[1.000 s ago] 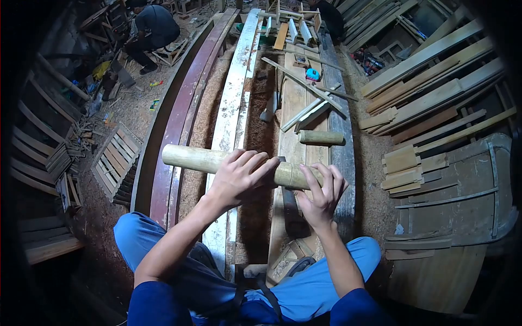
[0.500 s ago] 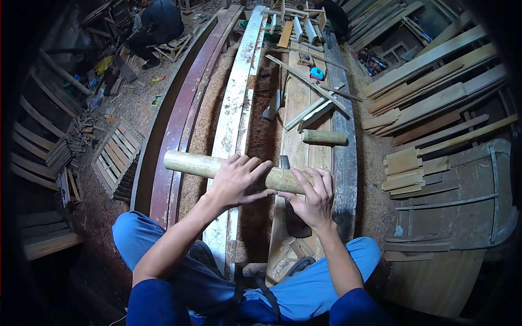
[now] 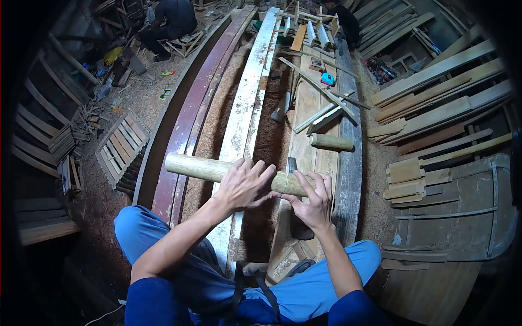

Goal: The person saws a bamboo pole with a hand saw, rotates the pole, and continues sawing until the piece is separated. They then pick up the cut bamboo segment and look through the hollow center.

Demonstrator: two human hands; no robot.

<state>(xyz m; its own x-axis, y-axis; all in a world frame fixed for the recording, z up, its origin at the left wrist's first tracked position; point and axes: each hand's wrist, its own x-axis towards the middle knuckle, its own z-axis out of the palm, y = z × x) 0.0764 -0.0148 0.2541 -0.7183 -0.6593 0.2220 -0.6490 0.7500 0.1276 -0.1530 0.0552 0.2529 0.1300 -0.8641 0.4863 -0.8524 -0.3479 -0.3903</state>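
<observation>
A long bamboo tube (image 3: 198, 168) lies crosswise in front of me, level, over the planks. My left hand (image 3: 244, 185) grips its middle from above, fingers wrapped over the top. My right hand (image 3: 314, 200) holds its right end from below, fingers curled up around it. A dark blade (image 3: 291, 164) pokes up just behind the tube between my hands. A shorter bamboo piece (image 3: 331, 142) rests on the wooden plank (image 3: 304, 108) farther ahead. My blue-trousered knees frame the bottom of the view.
Long white and reddish planks (image 3: 239, 108) run away from me over sawdust. Loose slats and a teal tape measure (image 3: 327, 79) lie ahead. Stacked lumber (image 3: 435, 92) fills the right, a slatted pallet (image 3: 120, 144) the left. A person (image 3: 171, 19) crouches far back left.
Both hands shifted slightly along the bamboo tube, keeping their grip; my right fingers curled tighter under its end. My view tilted down a little, so the scene slid upward.
</observation>
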